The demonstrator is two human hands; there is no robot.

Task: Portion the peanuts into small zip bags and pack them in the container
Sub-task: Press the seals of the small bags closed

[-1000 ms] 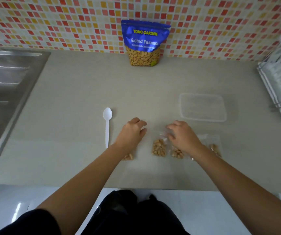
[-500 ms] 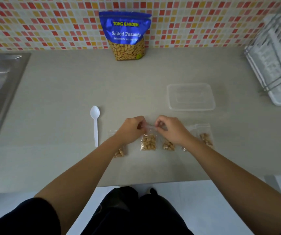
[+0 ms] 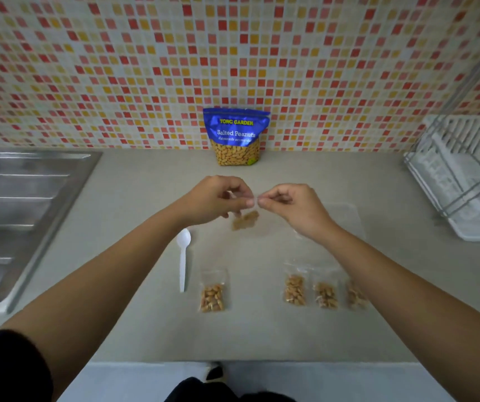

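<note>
Sink (image 3: 15, 213) steel fills the far left of the tabletop (image 3: 134, 198), out of the work. Next lies a white plastic spoon (image 3: 183, 256), bowl pointing away and handle toward the person, likely parked within easy reach for another scoop. Just beside its handle, one filled zip bag (image 3: 212, 295) lies flat, apart from the others.

Farther back the left hand (image 3: 215, 201) is raised off the tabletop. Its grip is closed to a pinch of thumb and fingertips on one top corner of a small zip bag (image 3: 244, 220). This bag hangs between both hands with a clump of peanuts sagged into its bottom. Holding it by the top lets the nuts drop clear of the zip strip, which I judge is being pressed closed. Behind, the blue peanut pouch (image 3: 237, 137) stands upright against the tiled wall.

The right hand (image 3: 293, 207) mirrors the left, its grip pinched tight on the bag's other top corner, the two thumbs nearly touching. Past that wrist the clear container (image 3: 346, 219) sits on the tabletop, faint and partly hidden; whether it holds anything I cannot tell. Three more filled bags (image 3: 294, 288) lie side by side near the front edge beside the right forearm, seemingly staged for packing. A white dish rack (image 3: 465, 175) ends the right side.
</note>
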